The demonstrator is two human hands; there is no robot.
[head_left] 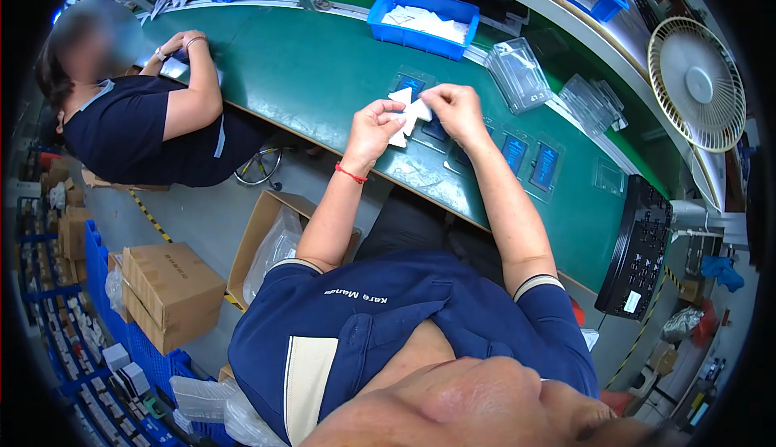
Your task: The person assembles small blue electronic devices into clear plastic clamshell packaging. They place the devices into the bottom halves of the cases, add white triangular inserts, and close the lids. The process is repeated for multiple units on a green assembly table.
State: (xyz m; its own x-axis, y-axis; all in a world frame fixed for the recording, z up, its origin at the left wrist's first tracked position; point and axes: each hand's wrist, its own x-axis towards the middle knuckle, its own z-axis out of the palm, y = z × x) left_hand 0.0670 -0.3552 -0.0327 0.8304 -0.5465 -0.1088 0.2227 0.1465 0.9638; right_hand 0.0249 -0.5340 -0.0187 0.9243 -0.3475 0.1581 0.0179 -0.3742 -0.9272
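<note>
Above the green bench, my left hand (375,130) is closed on white, pointed pieces (400,136) that look like thin paper or card; their exact kind cannot be made out. Thumb and fingers of my right hand (457,112) pinch the edge of a white piece (421,111) beside them. Whether these pieces are joined is not clear. Behind and below the hands lie clear plastic trays holding flat dark-blue items, one blue item (411,86) just beyond the white pieces. To the right of my right forearm are a blue item (514,153) and another blue item (545,166).
A blue bin (423,23) of white pieces stands at the bench's back. Stacked clear trays (517,75) lie right of it. A black rack (636,246) sits at the right end, near a fan (695,83). Leftward, a co-worker (137,115) sits at the bench (283,63).
</note>
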